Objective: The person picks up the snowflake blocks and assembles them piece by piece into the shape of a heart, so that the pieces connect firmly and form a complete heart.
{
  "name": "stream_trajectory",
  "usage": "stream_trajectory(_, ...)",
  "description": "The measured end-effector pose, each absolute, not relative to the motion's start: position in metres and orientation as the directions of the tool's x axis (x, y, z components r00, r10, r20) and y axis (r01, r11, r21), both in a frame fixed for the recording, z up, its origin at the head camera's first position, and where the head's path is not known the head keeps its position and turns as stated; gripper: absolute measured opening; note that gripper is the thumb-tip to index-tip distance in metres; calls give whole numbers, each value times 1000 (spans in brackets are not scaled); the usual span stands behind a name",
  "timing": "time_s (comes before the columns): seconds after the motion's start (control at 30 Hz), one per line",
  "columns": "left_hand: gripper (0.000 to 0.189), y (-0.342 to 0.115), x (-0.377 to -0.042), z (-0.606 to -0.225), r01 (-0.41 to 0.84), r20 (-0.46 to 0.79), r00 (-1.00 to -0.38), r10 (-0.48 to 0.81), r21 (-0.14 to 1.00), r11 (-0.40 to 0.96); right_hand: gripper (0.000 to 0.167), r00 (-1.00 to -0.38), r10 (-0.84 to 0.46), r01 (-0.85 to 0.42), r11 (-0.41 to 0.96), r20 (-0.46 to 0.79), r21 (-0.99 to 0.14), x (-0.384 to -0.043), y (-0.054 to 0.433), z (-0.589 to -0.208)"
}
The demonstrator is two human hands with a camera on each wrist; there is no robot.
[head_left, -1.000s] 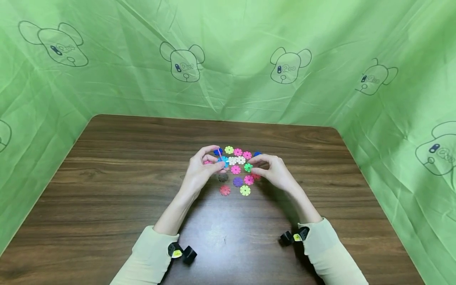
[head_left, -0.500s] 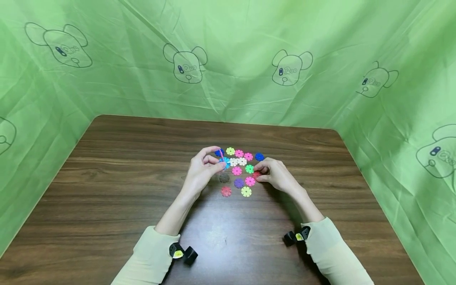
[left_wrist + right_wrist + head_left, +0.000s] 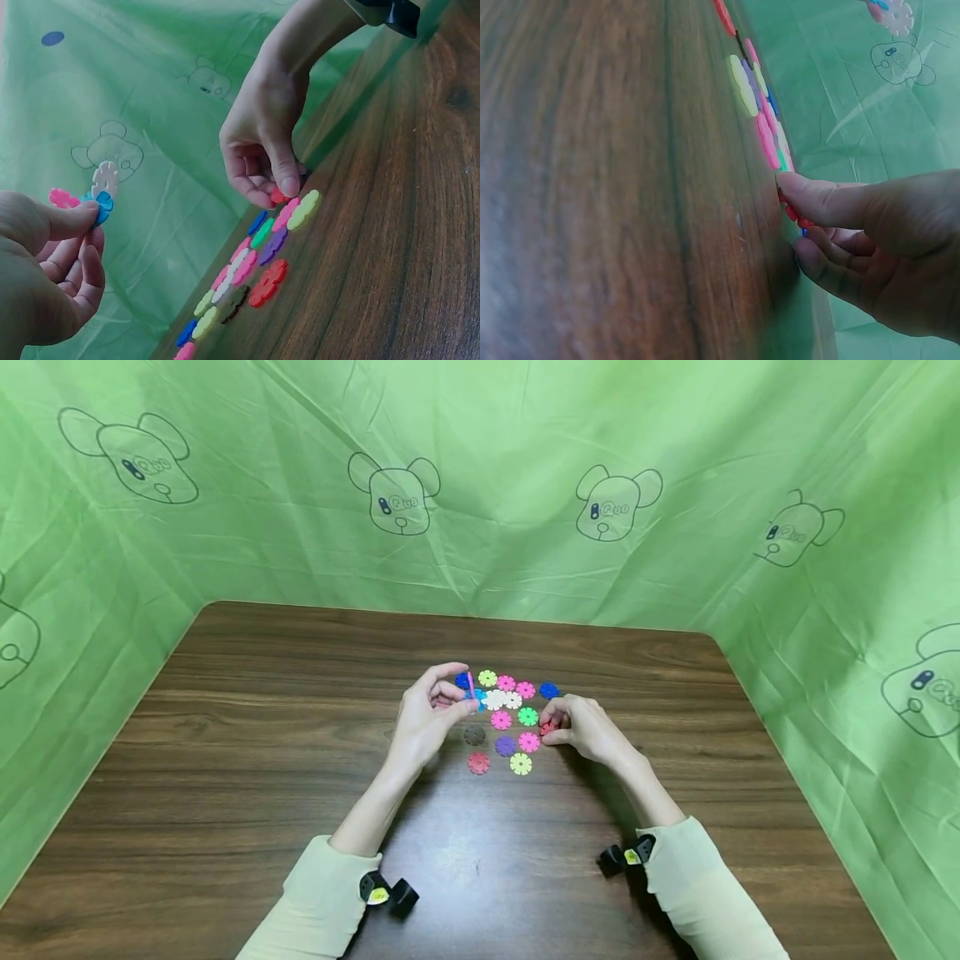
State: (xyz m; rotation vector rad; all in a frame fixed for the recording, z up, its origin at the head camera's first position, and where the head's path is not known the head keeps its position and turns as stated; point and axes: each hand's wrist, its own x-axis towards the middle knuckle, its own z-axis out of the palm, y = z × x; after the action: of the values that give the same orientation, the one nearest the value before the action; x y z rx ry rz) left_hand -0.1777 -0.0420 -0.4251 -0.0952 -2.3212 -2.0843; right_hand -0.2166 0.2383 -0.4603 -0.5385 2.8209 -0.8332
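My left hand (image 3: 422, 717) is raised over the left of the disc group, pinching a small joined cluster of notched plastic snowflake discs. In the left wrist view this cluster shows a blue disc (image 3: 103, 210) at the fingertips, a white disc (image 3: 105, 178) standing up from it and a pink disc (image 3: 64, 198) beside it. At the group's right side, my right hand (image 3: 590, 727) pinches a red snowflake disc (image 3: 548, 728) between thumb and fingers, low at the table. Its fingers partly cover that disc.
Several loose discs lie flat on the wooden table (image 3: 262, 777) between the hands, among them a green disc (image 3: 528, 717), a purple disc (image 3: 506, 746), a grey disc (image 3: 474, 735) and another red disc (image 3: 478, 763). A green curtain (image 3: 495, 552) hangs behind the table.
My right hand has moved right from beside the green disc to the red disc and now pinches it. The left hand keeps its cluster in nearly the same place.
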Motion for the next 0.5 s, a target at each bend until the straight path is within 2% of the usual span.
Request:
stream_trajectory(0.2,42,-41,-178,-425,109,110,-994,2,988,107,6,-934,-356,-274,693,13,-667,-212,238,-454)
stream_trajectory(0.37,24,-42,-178,-425,163,167,-986,-19,975,151,6,-947,-309,-259,586,84,-768,-206,228,-438)
stream_trajectory(0.5,17,-42,-178,-425,184,189,-982,-12,967,176,8,-954,-261,-265,498,149,-826,-200,215,-423)
